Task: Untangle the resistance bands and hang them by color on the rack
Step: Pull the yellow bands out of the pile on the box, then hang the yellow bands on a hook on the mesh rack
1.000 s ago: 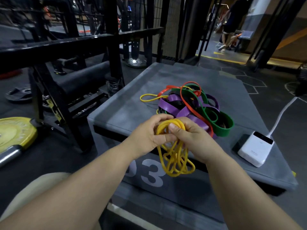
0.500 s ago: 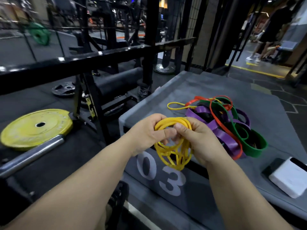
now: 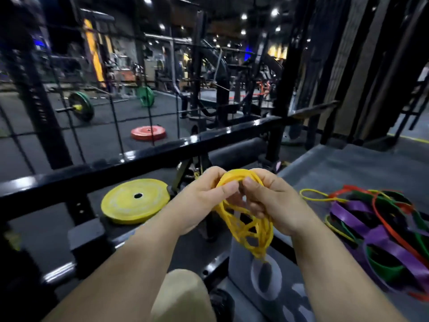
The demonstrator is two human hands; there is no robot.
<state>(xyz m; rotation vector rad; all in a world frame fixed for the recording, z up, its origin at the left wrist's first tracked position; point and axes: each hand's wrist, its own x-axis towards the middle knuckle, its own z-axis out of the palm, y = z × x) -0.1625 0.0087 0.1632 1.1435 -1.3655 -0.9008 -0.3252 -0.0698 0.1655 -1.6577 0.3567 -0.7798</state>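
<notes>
A bundle of thin yellow resistance bands [image 3: 249, 226] hangs in loops between my hands in the middle of the head view. My left hand [image 3: 204, 201] grips its top from the left, thumb against the bands. My right hand [image 3: 271, 203] grips the same bundle from the right, fingers curled through the loops. To the right, a tangled pile of purple, green, red and yellow bands [image 3: 380, 231] lies on the grey padded box [image 3: 362, 168]. A black steel rack bar [image 3: 162, 152] crosses the view just beyond my hands.
A yellow weight plate [image 3: 135, 201] lies on the floor left of my hands, a red plate [image 3: 148, 133] farther back. A barbell with green plates [image 3: 81, 109] rests on the gym floor. Black rack uprights [image 3: 287, 89] stand behind the box. My knee [image 3: 183, 296] shows below.
The view has swung up and to the left, so the box and band pile now sit at the right. Both hands still hold the yellow bundle, raised a little toward the rack bar.
</notes>
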